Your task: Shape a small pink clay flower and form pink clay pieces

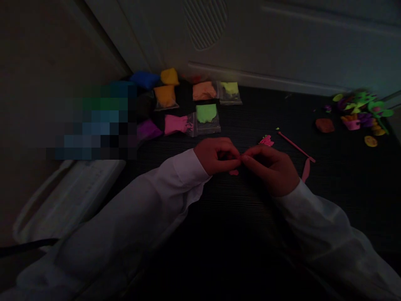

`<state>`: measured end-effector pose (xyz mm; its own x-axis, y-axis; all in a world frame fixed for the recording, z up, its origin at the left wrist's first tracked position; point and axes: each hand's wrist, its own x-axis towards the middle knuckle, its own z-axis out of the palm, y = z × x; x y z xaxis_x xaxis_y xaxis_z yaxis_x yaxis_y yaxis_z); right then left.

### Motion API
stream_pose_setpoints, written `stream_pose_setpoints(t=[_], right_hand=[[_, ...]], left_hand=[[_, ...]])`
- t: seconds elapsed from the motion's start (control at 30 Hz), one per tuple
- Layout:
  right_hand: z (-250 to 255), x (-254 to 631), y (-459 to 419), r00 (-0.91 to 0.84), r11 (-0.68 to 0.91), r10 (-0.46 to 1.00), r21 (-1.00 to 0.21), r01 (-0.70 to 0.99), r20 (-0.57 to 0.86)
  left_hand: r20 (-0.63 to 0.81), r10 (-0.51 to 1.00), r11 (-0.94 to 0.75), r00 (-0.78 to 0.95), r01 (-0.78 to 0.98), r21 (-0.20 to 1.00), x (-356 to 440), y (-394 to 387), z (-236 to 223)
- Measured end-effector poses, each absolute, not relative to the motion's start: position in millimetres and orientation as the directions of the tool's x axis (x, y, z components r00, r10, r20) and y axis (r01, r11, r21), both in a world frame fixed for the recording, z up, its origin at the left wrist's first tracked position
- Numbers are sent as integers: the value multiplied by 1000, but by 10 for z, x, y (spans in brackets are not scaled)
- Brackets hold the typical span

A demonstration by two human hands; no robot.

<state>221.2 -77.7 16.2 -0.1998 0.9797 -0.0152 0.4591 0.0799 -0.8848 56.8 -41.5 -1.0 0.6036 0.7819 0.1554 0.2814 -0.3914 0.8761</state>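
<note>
My left hand [218,155] and my right hand [272,168] meet over the dark table, thumbs and forefingers pinched together at the tips. Whatever lies between the fingertips is too small and dim to make out. Just below my left hand is a small flat pink piece of clay [233,172] on the table. Behind my right hand sits a ruffled pink clay shape [266,141] with bits of green at its edge. To the right of that hand lie a thin pink modelling stick [296,146] and a pink blade-shaped tool [306,169].
Bags of coloured clay stand at the back left, among them a pink bag [177,124], a green bag [207,115] and an orange bag [165,96]. A brown lump [325,125] and colourful clay figures [360,110] occupy the right. A white power strip-like object [78,200] lies left.
</note>
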Motion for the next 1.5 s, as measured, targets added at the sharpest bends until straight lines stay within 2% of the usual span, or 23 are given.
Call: stream_pose_setpoints(t=[0.13,0.57,0.8,1.07,1.5], right_hand=[[150,2217,-768,-189,69,982,-889,452,-20],[147,2230,-763,-146,52,989,-909,413,-10],[133,2225,-769,-187,55,982,-915,399,-23],[112,2218,-756,-155,26,987,-918,397,-39],[118,2233,-740,-180,65,983,-864,499,-30]], left_hand=[[165,803,-379,572,277,883,573,-424,-4],[70,870,-238,488,292,927,582,-433,55],[71,872,-239,484,295,925,571,-431,52],[52,859,-218,509,272,937,556,-411,26],[-18,868,-120,497,244,962,555,-413,18]])
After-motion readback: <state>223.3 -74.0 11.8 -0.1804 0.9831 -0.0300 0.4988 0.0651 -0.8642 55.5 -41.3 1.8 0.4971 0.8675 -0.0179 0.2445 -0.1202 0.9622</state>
